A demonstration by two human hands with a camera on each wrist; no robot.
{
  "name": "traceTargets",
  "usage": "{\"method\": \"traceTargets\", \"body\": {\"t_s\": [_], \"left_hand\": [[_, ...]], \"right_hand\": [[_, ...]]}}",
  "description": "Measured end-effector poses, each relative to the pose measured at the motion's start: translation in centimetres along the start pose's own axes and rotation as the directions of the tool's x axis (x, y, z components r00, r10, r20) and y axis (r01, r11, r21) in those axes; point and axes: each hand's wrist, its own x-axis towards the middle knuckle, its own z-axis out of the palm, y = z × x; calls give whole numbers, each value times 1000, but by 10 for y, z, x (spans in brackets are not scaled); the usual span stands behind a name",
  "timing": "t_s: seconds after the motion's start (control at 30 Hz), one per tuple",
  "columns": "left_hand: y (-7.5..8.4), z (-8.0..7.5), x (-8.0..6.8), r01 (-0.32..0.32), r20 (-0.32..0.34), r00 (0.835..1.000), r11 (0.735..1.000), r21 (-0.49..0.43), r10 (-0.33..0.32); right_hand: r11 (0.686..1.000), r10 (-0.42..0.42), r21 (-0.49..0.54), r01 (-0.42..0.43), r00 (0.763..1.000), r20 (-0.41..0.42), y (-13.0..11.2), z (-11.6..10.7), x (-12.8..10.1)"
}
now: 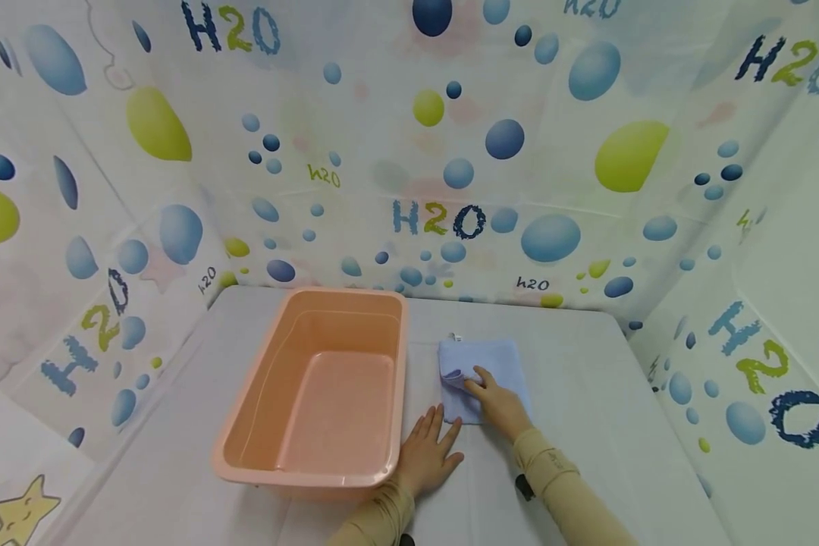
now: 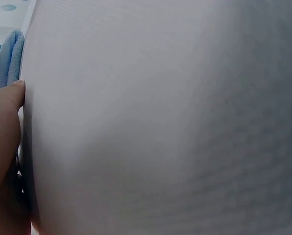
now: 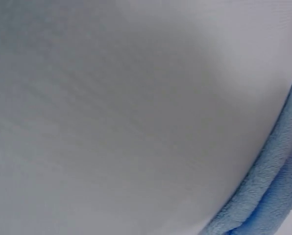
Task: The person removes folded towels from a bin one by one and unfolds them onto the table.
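Note:
A light blue towel [image 1: 498, 360] lies folded flat on the table, with a white tag at its far edge and its left side turned up in a fold. My right hand [image 1: 503, 406] is over the towel and pinches this fold between thumb and fingers. My left hand [image 1: 428, 459] rests palm down on the table with its fingers spread, fingertips by the towel's near left corner. In the left wrist view, the thumb [image 2: 13, 95] shows near the blue towel [image 2: 9, 58]. Thick fuzzy layers of the towel [image 3: 263, 191] cross the corner of the right wrist view.
A peach plastic basin [image 1: 403, 356] stands on the table at the left, close beside the left hand. White sheeting [image 1: 587, 409] covers the table. Printed curtains [image 1: 382, 129] with bubbles and H2O lettering enclose it at the back and both sides.

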Motion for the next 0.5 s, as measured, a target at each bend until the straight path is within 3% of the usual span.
{"method": "traceTargets", "body": {"t_s": [0.17, 0.33, 0.5], "left_hand": [[0, 2, 0, 8, 6, 1000, 1000, -7, -8], [0, 1, -1, 14, 23, 1000, 1000, -27, -14], [0, 0, 0, 12, 14, 1000, 1000, -15, -12]], "right_hand": [[995, 37, 87, -47, 994, 104, -1, -3, 3], [972, 131, 161, -171, 963, 235, -3, -5, 9], [954, 190, 172, -245, 940, 282, -2, -5, 15]]}}
